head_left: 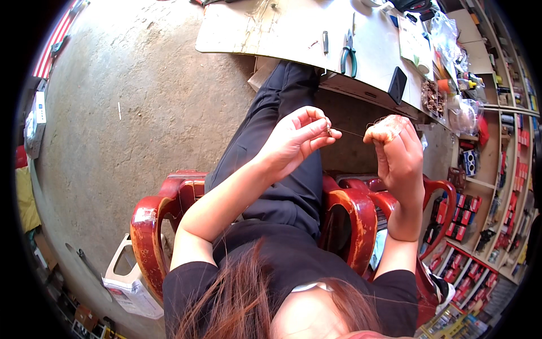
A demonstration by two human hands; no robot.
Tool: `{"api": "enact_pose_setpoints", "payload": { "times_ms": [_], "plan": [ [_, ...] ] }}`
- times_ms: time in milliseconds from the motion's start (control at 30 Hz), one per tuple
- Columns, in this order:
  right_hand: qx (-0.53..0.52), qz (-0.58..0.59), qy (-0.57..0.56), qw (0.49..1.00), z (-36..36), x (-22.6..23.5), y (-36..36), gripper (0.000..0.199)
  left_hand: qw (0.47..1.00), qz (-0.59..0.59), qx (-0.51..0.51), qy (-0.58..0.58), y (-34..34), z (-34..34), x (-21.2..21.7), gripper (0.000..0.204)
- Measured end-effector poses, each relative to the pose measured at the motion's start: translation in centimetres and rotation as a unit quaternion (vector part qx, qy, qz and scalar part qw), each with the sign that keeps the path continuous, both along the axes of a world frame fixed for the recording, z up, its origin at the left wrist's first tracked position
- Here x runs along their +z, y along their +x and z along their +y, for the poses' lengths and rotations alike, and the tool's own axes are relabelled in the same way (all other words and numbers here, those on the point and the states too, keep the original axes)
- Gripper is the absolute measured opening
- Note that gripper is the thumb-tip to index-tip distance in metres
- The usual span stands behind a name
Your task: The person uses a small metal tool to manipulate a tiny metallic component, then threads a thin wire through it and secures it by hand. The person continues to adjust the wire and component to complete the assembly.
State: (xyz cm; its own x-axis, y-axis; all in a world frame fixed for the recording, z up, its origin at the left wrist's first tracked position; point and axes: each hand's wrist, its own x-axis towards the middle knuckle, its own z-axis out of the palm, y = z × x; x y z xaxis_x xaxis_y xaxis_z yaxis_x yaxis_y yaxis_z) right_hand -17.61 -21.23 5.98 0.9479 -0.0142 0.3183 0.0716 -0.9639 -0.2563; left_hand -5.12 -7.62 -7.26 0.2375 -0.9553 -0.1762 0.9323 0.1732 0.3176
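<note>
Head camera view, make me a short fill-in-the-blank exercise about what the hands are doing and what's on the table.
1. The left hand pinches a small piece between thumb and ____.
2. A thin wire runs from it to the ____ hand.
3. The pliers on the white table have ____ handles.
4. The chair is ____.

Missing words: forefinger; right; green; red

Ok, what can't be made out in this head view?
- Tiny brownish piece pinched in the left hand: too small to identify.
- Thin wire strand running to the right hand: its end is hidden in the closed fist.
- Clear plastic bags on the white worktable: contents blurred near the rim.
</note>
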Motion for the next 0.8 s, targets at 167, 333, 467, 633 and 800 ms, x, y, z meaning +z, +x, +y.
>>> {"api": "enact_pose_setpoints", "payload": {
  "times_ms": [167, 333, 467, 633, 800],
  "plan": [
    [0.001, -0.006, 0.0, 1.0, 0.0, 0.2, 0.1, 0.018, 0.999, 0.041, -0.004, -0.008, 0.1, 0.0, -0.4, 0.012],
    [0.002, 0.0, 0.008, 1.0, 0.0, 0.3, -0.1, 0.017, 0.998, 0.056, 0.013, 0.006, 0.0, 0.0, -1.0, 0.013],
    [-0.003, -0.007, 0.017, 1.0, 0.2, 0.9, 0.1, 0.014, 0.998, -0.026, 0.015, 0.048, -0.1, -0.1, -0.9, 0.013],
    [-0.015, -0.029, 0.015, 0.999, -0.4, 1.3, 0.2, 0.01, 0.997, -0.073, -0.029, 0.018, -0.1, 0.1, -1.0, 0.012],
    [-0.035, -0.036, -0.001, 0.999, -0.7, 1.9, 0.0, 0.009, 0.993, -0.089, -0.072, -0.027, 0.1, 0.0, -0.9, 0.011]
  ]
}}
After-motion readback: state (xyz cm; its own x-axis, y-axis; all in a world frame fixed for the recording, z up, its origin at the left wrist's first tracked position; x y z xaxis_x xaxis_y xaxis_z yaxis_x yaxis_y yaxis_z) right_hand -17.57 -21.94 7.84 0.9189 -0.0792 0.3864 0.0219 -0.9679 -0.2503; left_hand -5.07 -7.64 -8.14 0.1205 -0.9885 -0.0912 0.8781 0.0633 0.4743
